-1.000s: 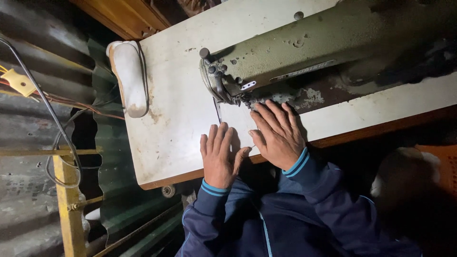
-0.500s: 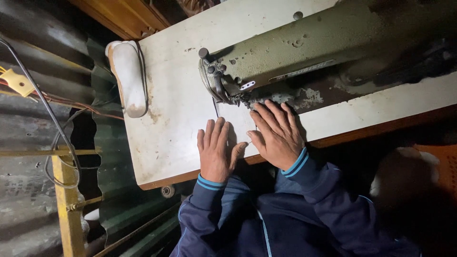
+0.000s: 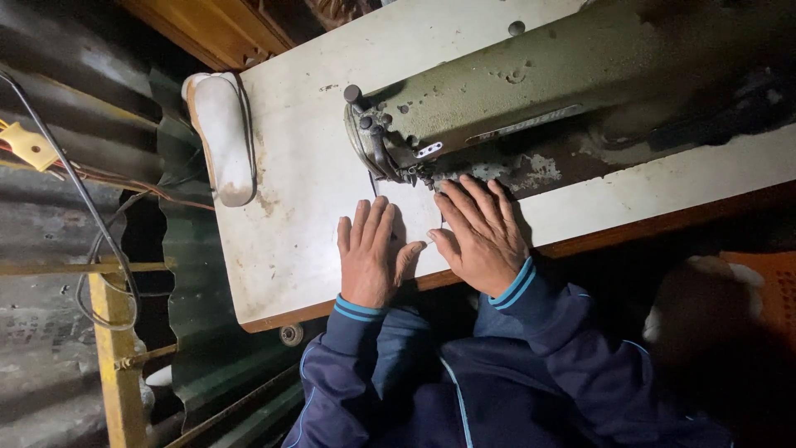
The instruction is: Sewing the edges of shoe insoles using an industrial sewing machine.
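My left hand (image 3: 369,253) lies flat on the white table top (image 3: 290,207), fingers spread and pointing toward the machine. My right hand (image 3: 481,232) lies flat beside it, its fingertips just below the needle area (image 3: 406,172) of an old green sewing machine (image 3: 531,99). Both hands press on a pale surface in front of the needle. I cannot tell whether it is cloth or the bare table. Neither hand grips anything. Both arms wear dark blue sleeves with light blue cuffs.
A white oblong lamp or cover (image 3: 222,137) sits at the table's left edge. Left of the table are corrugated metal sheets (image 3: 50,108), a yellow post (image 3: 116,365), hanging cables (image 3: 91,241) and a yellow plug (image 3: 29,145). An orange object (image 3: 767,290) shows at far right.
My left hand has slid slightly to the left and further onto the table. My right hand stays flat below the needle.
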